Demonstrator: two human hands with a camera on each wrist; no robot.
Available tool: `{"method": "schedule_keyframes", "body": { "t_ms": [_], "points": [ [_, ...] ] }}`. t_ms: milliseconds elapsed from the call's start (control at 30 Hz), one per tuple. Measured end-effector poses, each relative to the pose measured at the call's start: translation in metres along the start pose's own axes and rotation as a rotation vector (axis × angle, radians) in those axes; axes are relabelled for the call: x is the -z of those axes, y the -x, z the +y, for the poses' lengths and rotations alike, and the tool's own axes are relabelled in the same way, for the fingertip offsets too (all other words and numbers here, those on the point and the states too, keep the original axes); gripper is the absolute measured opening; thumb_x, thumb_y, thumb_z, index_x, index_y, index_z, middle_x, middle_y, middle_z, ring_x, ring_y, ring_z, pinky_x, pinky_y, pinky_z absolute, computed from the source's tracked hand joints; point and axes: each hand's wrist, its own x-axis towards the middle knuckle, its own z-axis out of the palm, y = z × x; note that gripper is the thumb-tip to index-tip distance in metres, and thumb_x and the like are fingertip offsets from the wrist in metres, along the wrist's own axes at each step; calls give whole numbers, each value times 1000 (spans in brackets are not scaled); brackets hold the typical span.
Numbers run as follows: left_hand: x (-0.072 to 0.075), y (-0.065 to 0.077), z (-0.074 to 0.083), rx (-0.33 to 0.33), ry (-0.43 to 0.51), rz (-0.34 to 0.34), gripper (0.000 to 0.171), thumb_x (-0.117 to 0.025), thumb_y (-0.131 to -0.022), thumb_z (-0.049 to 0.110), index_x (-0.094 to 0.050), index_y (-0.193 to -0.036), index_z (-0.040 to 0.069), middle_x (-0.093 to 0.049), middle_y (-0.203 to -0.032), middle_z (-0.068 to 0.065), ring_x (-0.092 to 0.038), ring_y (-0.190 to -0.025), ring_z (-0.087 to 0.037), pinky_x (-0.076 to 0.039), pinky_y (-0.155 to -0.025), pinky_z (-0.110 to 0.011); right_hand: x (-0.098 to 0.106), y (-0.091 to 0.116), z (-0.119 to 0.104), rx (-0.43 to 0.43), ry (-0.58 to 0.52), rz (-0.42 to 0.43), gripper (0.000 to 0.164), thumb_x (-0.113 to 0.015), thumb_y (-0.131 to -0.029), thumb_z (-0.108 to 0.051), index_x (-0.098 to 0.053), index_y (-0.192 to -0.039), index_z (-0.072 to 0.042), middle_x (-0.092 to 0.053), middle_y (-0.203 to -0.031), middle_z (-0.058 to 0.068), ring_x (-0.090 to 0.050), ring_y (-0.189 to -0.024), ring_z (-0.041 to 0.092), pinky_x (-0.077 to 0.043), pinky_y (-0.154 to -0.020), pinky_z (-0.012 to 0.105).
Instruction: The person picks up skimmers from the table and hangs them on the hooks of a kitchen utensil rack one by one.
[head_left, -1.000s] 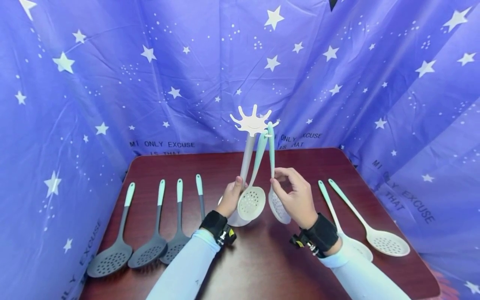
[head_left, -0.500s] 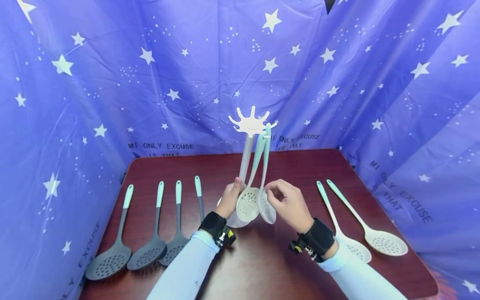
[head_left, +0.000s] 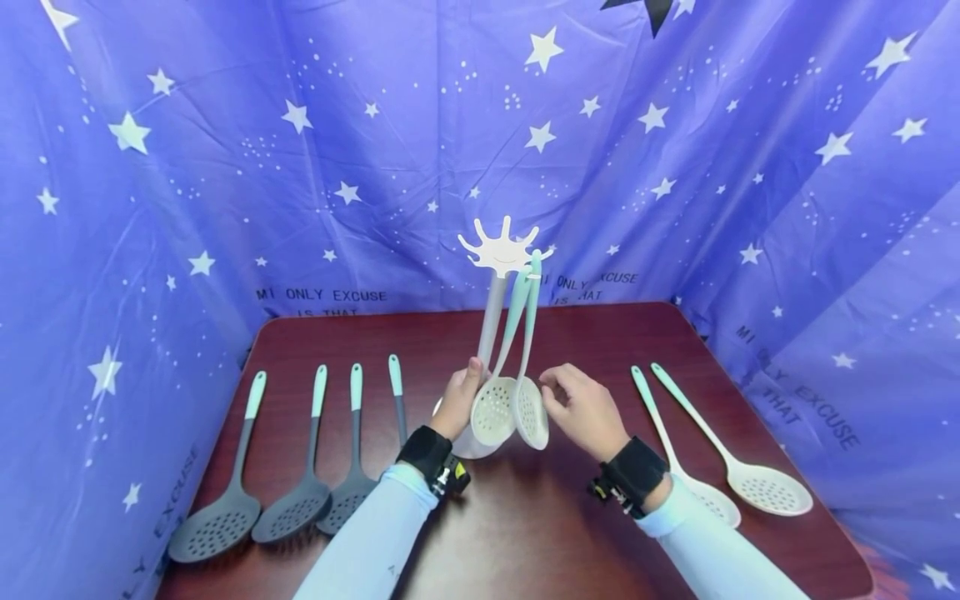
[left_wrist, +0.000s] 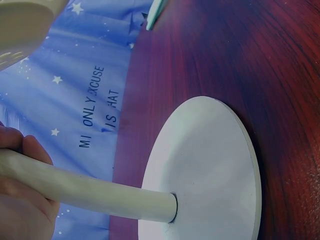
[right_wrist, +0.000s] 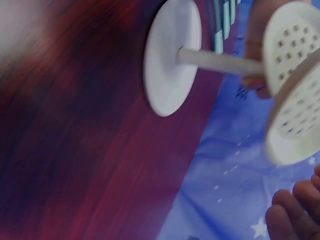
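A white utensil stand [head_left: 492,321] with a crown of hooks rises in the middle of the table. My left hand [head_left: 456,404] grips its pole; the left wrist view shows fingers round the pole [left_wrist: 100,192] above the round base [left_wrist: 200,155]. Two cream skimmers hang by mint handles from hooks on the right side: one skimmer [head_left: 493,421] beside the left hand, the other skimmer [head_left: 532,419] overlapping it. Just right of that second one is my right hand [head_left: 588,414], fingers loosely bent around nothing. A gap parts these fingertips [right_wrist: 284,200] from the skimmer heads in the right wrist view.
Several grey skimmers [head_left: 217,525] with mint handles lie in a row on the left of the dark red table [head_left: 525,550]. Two cream skimmers [head_left: 768,490] lie on the right. A blue star-patterned curtain [head_left: 420,150] surrounds the table.
The right hand moved down from the handle of the second skimmer and let go of it. That skimmer swung left against the first one. The left hand kept its grip on the pole.
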Motion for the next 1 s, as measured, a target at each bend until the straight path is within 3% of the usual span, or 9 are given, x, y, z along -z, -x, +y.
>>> {"method": "schedule_keyframes", "body": {
  "t_ms": [100,233,333,433,633,800,1000],
  "points": [
    [2,1,3,-12,4,-14,77,-20,-85,87,-49,-77,16,-43,-69,0,-43,-63,-10,-39,-66,-24,-3,2,12,-63,43,-31,27,-73,-92,-17,-68,-118,-12,-67,-94,-4,-63,-77,10,-52,-64,32],
    [5,7,24,-16,13,-24,77,-23,-85,87,-51,-78,16,-44,-68,3,-44,-64,-9,-40,-67,-24,-5,6,30,-118,86,-54,41,-75,-91,-22,-64,-128,-9,-70,-104,4,-64,-83,19,-53,-66,39],
    [6,12,38,-22,21,-22,76,-24,-86,87,-51,-78,16,-44,-69,6,-43,-66,-8,-40,-69,-24,-6,10,43,-140,102,-73,46,-76,-91,-22,-63,-132,-6,-68,-116,11,-64,-100,29,-54,-79,47],
    [6,13,42,-27,30,-25,74,-25,-87,86,-49,-78,17,-44,-70,6,-43,-67,-8,-40,-70,-24,-5,15,55,-162,111,-103,52,-77,-90,-21,-60,-135,-2,-64,-126,17,-58,-119,38,-50,-94,53],
    [8,13,43,-33,44,-39,73,-25,-87,85,-49,-77,17,-44,-69,5,-43,-66,-8,-40,-68,-24,-1,27,79,-231,190,-185,75,-81,-85,-21,-48,-145,9,-52,-140,35,-48,-130,53,-39,-109,61],
    [9,13,43,-28,45,-48,76,-25,-85,86,-51,-78,14,-45,-69,4,-45,-66,-10,-42,-68,-24,6,41,101,-328,322,-284,85,-83,-82,-20,-41,-149,11,-44,-145,41,-43,-132,59,-42,-103,68],
    [8,13,44,-36,46,-51,81,-25,-85,86,-52,-77,9,-45,-68,3,-45,-65,-9,-41,-68,-24,19,56,121,-488,361,-370,83,-81,-83,-19,-39,-148,11,-44,-139,41,-49,-120,61,-50,-84,69]
  ]
}}
